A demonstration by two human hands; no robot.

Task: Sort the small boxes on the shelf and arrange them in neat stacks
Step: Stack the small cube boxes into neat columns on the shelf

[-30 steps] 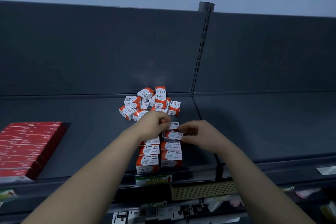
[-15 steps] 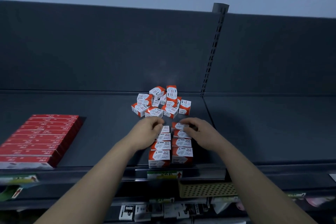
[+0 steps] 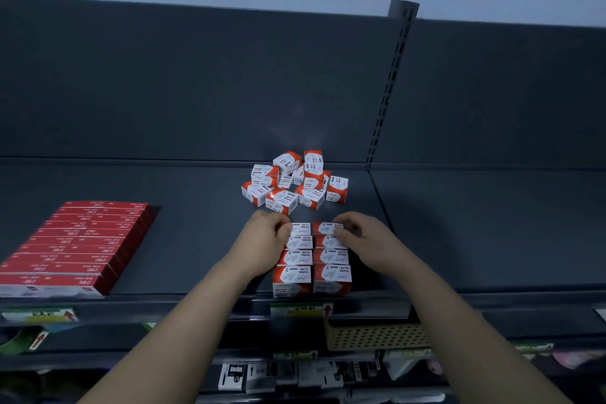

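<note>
Two neat rows of small boxes [image 3: 311, 261] are set at the near edge of the shelf [image 3: 196, 239], side by side and touching, each row four boxes deep. They are red and white and are printed with "PAPER CLIPS". The far left box [image 3: 301, 227] is gripped at its left edge by the curled fingers of the left hand [image 3: 265, 236]. The far right box [image 3: 326, 227] is pinched at its right edge by the curled fingers of the right hand [image 3: 364, 236]. Both hands are reached in from the near side, one on each side of the rows.

Just beyond the hands, a loose pile [image 3: 295, 180] of the same boxes is heaped near the back panel [image 3: 196, 85], with boxes tilted and turned at different angles.

Well to the left on the same shelf, flat red packs [image 3: 72, 249] are laid in a tidy block. To the right of the pile, a slotted upright [image 3: 390, 85] is fixed between two panels.

Below the rows, a green price label [image 3: 300, 309] is fixed to the shelf's front edge. A beige perforated basket [image 3: 373, 336] is seen below it and to the right, and small packaged goods [image 3: 295, 374] are seen lower still, too blurred to be read.
</note>
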